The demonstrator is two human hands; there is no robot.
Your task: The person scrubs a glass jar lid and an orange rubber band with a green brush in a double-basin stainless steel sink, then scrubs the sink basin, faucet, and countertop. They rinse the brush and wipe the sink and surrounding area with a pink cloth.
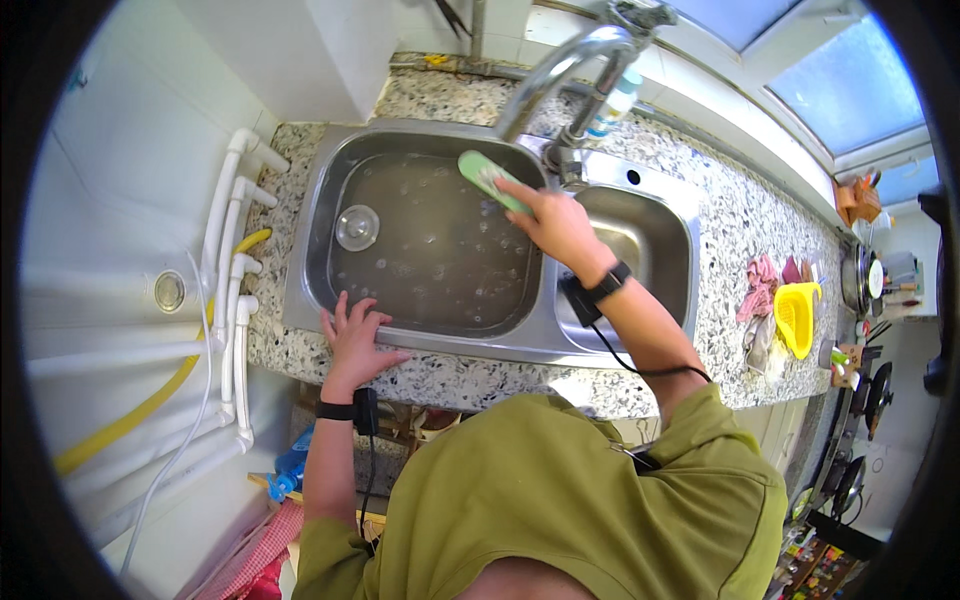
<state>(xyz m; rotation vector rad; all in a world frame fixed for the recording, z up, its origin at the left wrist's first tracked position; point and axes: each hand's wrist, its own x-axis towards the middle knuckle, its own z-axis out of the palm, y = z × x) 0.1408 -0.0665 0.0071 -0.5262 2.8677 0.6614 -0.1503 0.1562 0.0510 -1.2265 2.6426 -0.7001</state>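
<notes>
My right hand (559,225) grips a pale green oblong tool (474,166), apparently a scrubbing brush, above the back right of the larger basin. A whitish patch shows on it near my fingers. My left hand (356,345) holds nothing; its fingers are spread over the front left rim of the steel sink (450,341). Murky water (435,262) with scattered bubbles covers the bottom of that basin. At its left side is a round, clear-looking piece (358,228) whose kind I cannot tell. The smaller basin (671,240) lies partly under my right forearm.
A chrome faucet (570,56) arches over the back of the sink, with a bottle (616,105) behind it. White pipes (229,217) and a yellow hose (150,409) stand at left. On the right counter lie a yellow basket (795,319) and a pink cloth (759,285).
</notes>
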